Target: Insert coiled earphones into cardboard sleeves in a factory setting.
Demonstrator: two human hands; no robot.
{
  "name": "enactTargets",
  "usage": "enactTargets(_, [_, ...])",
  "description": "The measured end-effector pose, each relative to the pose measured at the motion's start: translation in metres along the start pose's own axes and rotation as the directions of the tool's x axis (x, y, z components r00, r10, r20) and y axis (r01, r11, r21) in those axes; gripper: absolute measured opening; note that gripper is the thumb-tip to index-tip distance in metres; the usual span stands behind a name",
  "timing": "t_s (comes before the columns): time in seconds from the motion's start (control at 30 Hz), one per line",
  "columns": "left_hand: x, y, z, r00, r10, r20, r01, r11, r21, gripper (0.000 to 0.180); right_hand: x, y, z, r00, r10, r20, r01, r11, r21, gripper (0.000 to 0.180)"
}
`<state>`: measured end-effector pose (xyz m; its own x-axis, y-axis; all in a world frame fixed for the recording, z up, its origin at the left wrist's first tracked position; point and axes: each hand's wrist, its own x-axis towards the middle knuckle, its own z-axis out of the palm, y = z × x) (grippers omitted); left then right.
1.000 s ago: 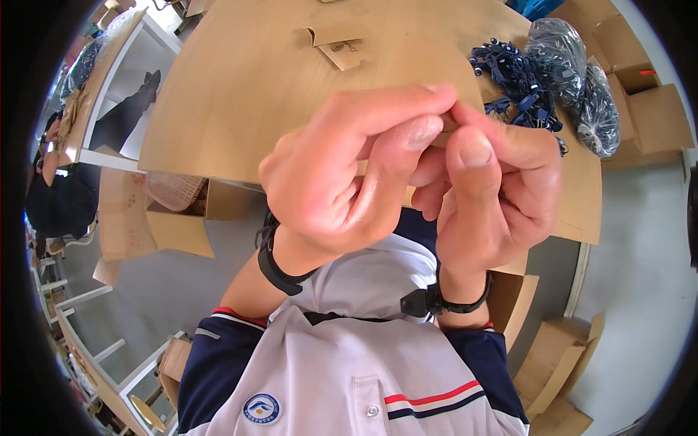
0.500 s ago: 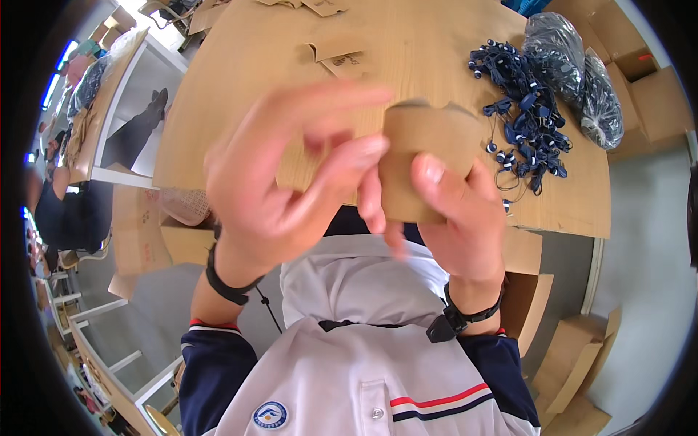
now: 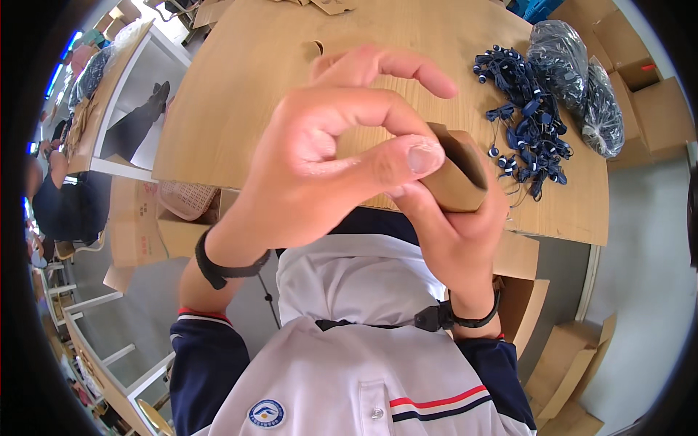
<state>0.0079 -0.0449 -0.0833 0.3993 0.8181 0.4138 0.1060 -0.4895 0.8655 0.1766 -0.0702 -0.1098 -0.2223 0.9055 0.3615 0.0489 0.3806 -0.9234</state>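
I see the small cardboard box (image 3: 454,171) raised above the bench (image 3: 240,94), gripped in my right hand (image 3: 458,232) from 6 o'clock, fingers wrapped under it. My left hand (image 3: 327,167) sits at its 9 o'clock, thumb tip (image 3: 418,156) pressing the box's near edge, other fingers curled and holding nothing. Half a second back the box faced me flat; now it's turned, open end up. Long axis runs 11 to 5 o'clock. Dark cables (image 3: 523,123) lie at 2 o'clock.

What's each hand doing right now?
Left hand: thumb on the small cardboard box, fingers partly open.
Right hand: closed around the box.
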Motion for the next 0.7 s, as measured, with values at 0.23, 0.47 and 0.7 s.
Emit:
enactTargets(0.23, [-0.002, 0.0, 0.026, 0.899, -0.376, 0.227, 0.437, 0.722, -0.536, 0.05, 0.0, 0.005, -0.027, 0.96, -0.252, 0.125, 0.276, 0.928, -0.252, 0.037])
enactTargets(0.47, [-0.006, -0.013, 0.04, 0.962, -0.234, -0.141, 0.198, 0.954, -0.227, 0.074, -0.01, 0.005, -0.032, 0.978, 0.013, 0.208, 0.007, 0.995, -0.095, 0.026])
enactTargets(0.7, [-0.004, -0.04, 0.043, 0.757, 0.653, 0.0, -0.495, 0.574, 0.652, 0.053, -0.007, 0.017, -0.013, 0.985, -0.069, 0.157, -0.025, 0.849, 0.527, 0.035])
